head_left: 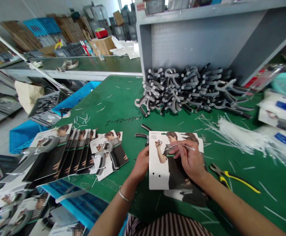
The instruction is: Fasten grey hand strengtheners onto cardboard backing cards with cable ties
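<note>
My left hand [141, 165] grips the left edge of a printed backing card [157, 178], its fingers partly hidden behind the card. The card has two small dark holes at its lower left. Over the card's upper part, my right hand [192, 160] is closed on a thin white cable tie [188, 147]. More backing cards [174, 194] lie beneath. Just behind the card's left corner, a grey-and-black hand grip exerciser [143, 135] rests on the green table [118, 98]. Yellow-and-black cutting pliers [241, 182] lie to the right of my right hand.
A heap of hand grips [174, 90] lies at the back under a grey shelf [197, 42]. White cable ties [241, 136] are piled at the right. Cards with mounted grips [105, 154] overlap at the left. Blue crates [79, 95] stand beside the table. Loose tie scraps lie about.
</note>
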`<action>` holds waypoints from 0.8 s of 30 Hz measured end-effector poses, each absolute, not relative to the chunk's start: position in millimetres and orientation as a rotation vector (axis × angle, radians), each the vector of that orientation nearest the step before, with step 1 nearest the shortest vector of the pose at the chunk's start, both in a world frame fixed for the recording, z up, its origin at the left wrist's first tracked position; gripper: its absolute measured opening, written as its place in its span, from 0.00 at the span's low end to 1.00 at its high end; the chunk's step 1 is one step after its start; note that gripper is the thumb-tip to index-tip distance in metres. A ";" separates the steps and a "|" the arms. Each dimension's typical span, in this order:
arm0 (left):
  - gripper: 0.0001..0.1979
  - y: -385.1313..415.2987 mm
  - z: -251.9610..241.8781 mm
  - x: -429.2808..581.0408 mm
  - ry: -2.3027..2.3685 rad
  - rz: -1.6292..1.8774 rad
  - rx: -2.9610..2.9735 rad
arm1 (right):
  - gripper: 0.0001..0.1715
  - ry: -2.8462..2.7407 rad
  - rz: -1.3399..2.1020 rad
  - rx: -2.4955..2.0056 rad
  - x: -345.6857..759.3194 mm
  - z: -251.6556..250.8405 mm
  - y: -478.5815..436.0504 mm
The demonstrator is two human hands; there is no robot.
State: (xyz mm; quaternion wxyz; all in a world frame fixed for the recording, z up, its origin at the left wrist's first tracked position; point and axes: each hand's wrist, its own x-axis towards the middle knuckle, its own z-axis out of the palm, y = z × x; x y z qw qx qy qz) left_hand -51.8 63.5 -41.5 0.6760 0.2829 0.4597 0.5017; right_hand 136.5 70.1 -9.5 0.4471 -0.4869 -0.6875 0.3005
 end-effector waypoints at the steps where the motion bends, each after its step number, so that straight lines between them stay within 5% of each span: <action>1: 0.23 72.2 -37.2 -55.4 1.018 1.163 0.667 | 0.13 -1.692 0.759 -1.207 134.3 -9.0 73.1; 11: 0.29 69.9 -47.0 -65.7 1.033 1.018 0.538 | 0.10 -1.627 0.899 -1.145 127.8 -12.6 81.6; 24: 0.26 84.2 31.3 -48.4 1.078 1.020 0.877 | 0.11 -1.409 0.862 -1.084 163.4 72.2 94.1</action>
